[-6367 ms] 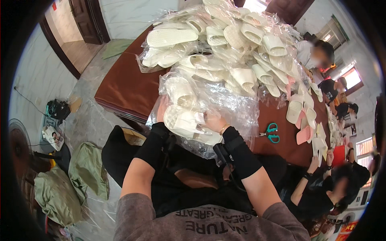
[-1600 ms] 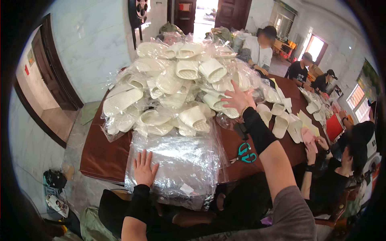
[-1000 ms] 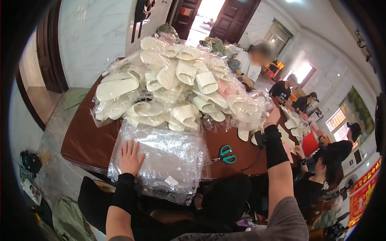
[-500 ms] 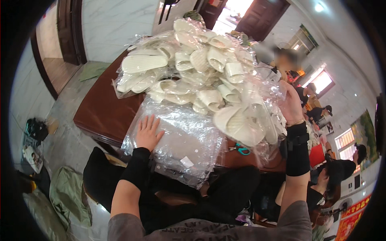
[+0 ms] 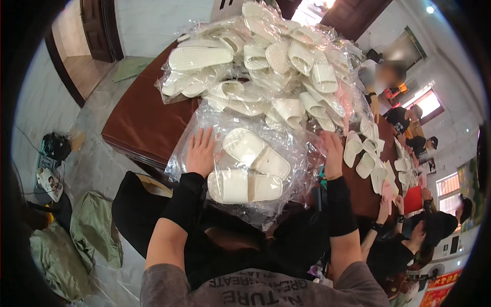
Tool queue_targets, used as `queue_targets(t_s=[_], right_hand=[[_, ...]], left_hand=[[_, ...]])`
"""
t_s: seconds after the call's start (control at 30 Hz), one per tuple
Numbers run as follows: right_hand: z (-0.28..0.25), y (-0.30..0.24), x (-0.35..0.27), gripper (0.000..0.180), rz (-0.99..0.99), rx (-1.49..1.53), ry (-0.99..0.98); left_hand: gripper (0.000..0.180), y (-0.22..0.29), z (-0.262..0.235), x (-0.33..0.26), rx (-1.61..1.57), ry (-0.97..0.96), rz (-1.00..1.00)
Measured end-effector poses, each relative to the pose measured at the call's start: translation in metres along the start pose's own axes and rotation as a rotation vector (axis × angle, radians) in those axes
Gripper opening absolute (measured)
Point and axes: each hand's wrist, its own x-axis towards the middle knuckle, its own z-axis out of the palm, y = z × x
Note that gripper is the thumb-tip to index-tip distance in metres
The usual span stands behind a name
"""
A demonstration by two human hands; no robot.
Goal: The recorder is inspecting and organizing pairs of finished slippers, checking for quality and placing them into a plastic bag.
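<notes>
A clear plastic bag [image 5: 240, 169] holding a pair of white slippers lies on a stack of flat clear bags [image 5: 184, 153] at the near edge of the brown table [image 5: 143, 128]. My left hand [image 5: 200, 152] rests flat on the plastic at the pair's left side, fingers spread. My right hand [image 5: 331, 148] presses against the bag's right side, fingers apart. Both wrists wear black sleeves.
A tall heap of bagged white slippers [image 5: 266, 66] covers the table behind. Loose slippers [image 5: 365, 153] lie to the right, where other people [image 5: 409, 240] sit. Green sacks [image 5: 76, 240] and a dark bag [image 5: 55, 146] lie on the floor at left.
My right hand brought a bagged pair of slippers from the heap down onto the flat bags in front of me. My left hand stayed on the plastic.
</notes>
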Motion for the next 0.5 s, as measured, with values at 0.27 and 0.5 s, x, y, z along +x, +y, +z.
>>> queue_targets(t_s=[0.27, 0.5], right_hand=[[-0.06, 0.014, -0.082, 0.018, 0.23, -0.14, -0.159], [-0.006, 0.073, -0.076, 0.038, 0.093, -0.231, -0.43]], left_hand=[[0.056, 0.001, 0.002, 0.002, 0.029, -0.007, -0.01], [0.055, 0.0, 0.003, 0.002, 0.047, -0.027, -0.004]])
